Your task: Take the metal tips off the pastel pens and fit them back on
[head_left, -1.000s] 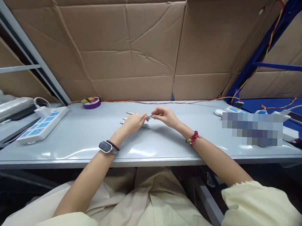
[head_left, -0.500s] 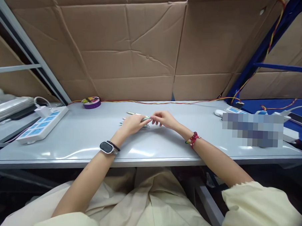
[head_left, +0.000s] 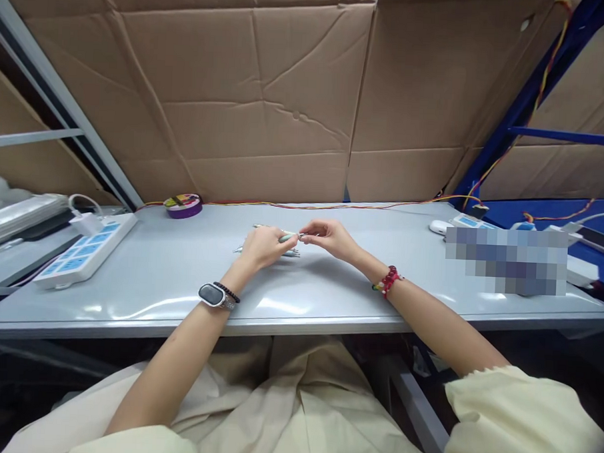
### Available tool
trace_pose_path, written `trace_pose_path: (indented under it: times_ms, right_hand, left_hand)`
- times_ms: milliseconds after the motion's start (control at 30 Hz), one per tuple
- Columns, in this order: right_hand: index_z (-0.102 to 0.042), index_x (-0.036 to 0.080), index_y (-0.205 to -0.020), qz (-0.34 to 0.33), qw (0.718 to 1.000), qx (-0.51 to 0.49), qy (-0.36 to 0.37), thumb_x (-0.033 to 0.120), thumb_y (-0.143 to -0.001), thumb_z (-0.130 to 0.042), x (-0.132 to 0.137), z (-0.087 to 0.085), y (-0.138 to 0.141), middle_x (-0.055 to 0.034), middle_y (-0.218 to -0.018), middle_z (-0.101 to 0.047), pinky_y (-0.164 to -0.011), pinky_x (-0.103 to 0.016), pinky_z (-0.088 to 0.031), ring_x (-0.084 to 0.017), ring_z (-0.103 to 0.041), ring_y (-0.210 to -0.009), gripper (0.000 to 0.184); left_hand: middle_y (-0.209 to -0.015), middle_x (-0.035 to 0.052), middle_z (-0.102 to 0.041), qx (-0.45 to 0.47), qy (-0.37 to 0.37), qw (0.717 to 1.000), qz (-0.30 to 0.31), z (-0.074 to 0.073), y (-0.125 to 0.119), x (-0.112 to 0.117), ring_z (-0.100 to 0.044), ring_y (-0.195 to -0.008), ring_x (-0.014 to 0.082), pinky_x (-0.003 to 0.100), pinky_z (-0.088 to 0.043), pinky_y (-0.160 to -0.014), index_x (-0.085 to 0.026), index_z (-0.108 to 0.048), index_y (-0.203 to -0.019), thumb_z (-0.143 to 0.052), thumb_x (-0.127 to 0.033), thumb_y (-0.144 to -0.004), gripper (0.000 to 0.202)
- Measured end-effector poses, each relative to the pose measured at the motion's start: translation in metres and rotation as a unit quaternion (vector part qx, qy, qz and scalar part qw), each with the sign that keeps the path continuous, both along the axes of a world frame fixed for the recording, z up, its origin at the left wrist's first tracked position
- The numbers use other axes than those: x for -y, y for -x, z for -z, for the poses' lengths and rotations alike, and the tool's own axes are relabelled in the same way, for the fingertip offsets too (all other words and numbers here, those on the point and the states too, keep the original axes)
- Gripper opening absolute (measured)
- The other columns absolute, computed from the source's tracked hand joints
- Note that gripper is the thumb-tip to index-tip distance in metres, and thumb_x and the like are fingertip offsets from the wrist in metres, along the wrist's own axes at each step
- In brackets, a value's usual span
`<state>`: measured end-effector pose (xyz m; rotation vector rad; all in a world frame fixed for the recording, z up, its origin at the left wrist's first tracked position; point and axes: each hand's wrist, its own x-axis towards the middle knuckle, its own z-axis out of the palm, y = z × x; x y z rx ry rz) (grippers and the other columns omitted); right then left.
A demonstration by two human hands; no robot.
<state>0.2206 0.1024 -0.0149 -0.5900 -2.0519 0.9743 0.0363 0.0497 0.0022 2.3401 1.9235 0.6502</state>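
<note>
Above the middle of the table (head_left: 329, 301), the left hand (head_left: 262, 247) grips a green pen (head_left: 287, 237) level while the right hand (head_left: 329, 238) pinches its tip, steadying both ends.

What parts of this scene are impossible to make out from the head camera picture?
- The pen between the left hand and right hand: too small to tell what its parts are, and fingers cover most of it.
- Other pens on the table: mostly hidden behind the left hand.
- The pixelated patch on the right: blurred out, so its contents cannot be read.
- The power strip: its far end is hidden by a plug and cable.
</note>
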Motion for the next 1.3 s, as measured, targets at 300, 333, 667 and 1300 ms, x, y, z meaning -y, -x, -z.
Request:
trace_pose_path:
  times_ms: [300, 333, 667, 1300]
  right_hand:
    - [-0.063, 0.016, -0.087, 0.116, 0.990, 0.045, -0.064, 0.036, -0.081, -0.057, -0.018, -0.017, -0.022, -0.0049, -0.081, -0.070, -0.070, -0.028, -0.051, -0.017, -0.065, -0.076, 0.022]
    - [-0.062, 0.016, -0.090, 0.149, 0.984, 0.055, -0.073, 0.035, -0.084, -0.054, -0.023, -0.019, -0.030, -0.0056, -0.084, -0.069, -0.072, -0.029, -0.051, -0.017, -0.065, -0.078, 0.022]
    - [-0.059, 0.016, -0.103, 0.229, 0.898, 0.374, -0.045, 0.030, -0.091, -0.052, -0.045, 0.003, -0.059, -0.0063, -0.105, -0.061, -0.077, -0.034, -0.051, -0.016, -0.060, -0.088, 0.020]
    - [-0.065, 0.017, -0.087, 0.050, 0.988, 0.105, -0.099, 0.028, -0.083, -0.055, 0.004, -0.010, -0.007, -0.0039, -0.083, -0.069, -0.072, -0.027, -0.050, -0.015, -0.063, -0.077, 0.015]
  left_hand:
    - [-0.047, 0.0031, -0.052, 0.015, -0.024, 0.999, -0.027, 0.002, 0.004, -0.003, -0.040, -0.047, 0.0133, 0.026, -0.021, -0.047, -0.017, -0.055, -0.051, -0.035, -0.053, -0.082, 0.052]
    - [-0.046, 0.0025, -0.049, 0.016, -0.030, 0.999, -0.037, 0.002, 0.007, -0.004, -0.039, -0.046, 0.0131, 0.026, -0.019, -0.047, -0.017, -0.052, -0.049, -0.035, -0.054, -0.082, 0.052]
    - [-0.045, 0.0019, -0.042, -0.001, -0.041, 0.998, -0.050, 0.003, 0.015, -0.009, -0.036, -0.045, 0.0126, 0.028, -0.016, -0.048, -0.018, -0.040, -0.046, -0.034, -0.057, -0.082, 0.053]
    - [-0.057, 0.0031, -0.061, -0.035, 0.006, 0.998, 0.051, 0.004, 0.007, -0.006, -0.050, -0.056, 0.0167, 0.026, -0.026, -0.050, -0.019, -0.070, -0.072, -0.033, -0.049, -0.086, 0.050]
